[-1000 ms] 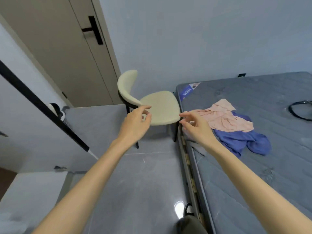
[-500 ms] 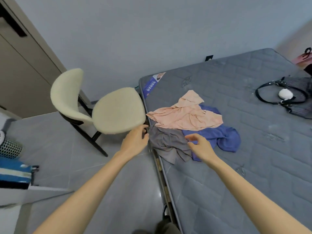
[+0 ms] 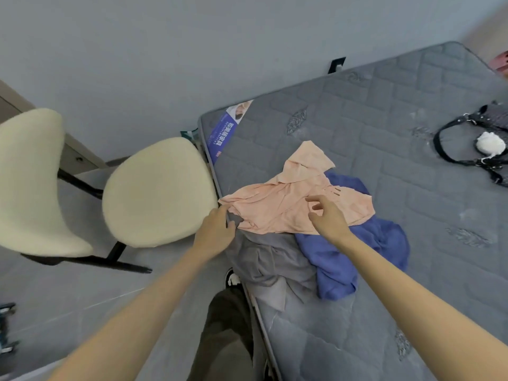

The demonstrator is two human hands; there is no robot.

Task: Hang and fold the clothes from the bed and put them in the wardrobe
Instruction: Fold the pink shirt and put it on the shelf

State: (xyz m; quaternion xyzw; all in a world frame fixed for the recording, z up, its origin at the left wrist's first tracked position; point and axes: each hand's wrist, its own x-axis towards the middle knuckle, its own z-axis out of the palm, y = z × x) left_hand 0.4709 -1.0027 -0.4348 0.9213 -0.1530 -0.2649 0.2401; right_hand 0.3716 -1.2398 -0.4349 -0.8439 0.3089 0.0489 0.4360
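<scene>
You are standing at the edge of the bed point(image 3: 384, 111). 3 clothes are lying in a pile on it: a peach top point(image 3: 288, 204) over a blue one point(image 3: 346, 259) and a grey one point(image 3: 264, 259). Your left hand point(image 3: 215, 233) is touching the peach top's left corner, fingers bent together on it. Your right hand point(image 3: 327, 215) is hovering over its middle, fingers apart. A cream chair point(image 3: 154, 191) is sitting just beside the bed.

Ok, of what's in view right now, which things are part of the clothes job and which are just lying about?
For the job:
- peach garment, on top of the pile
- blue garment
- grey garment, at the mattress edge
- left hand and right hand, both at the peach garment

Lying about:
- cream chair
- black bag with a white ball
</scene>
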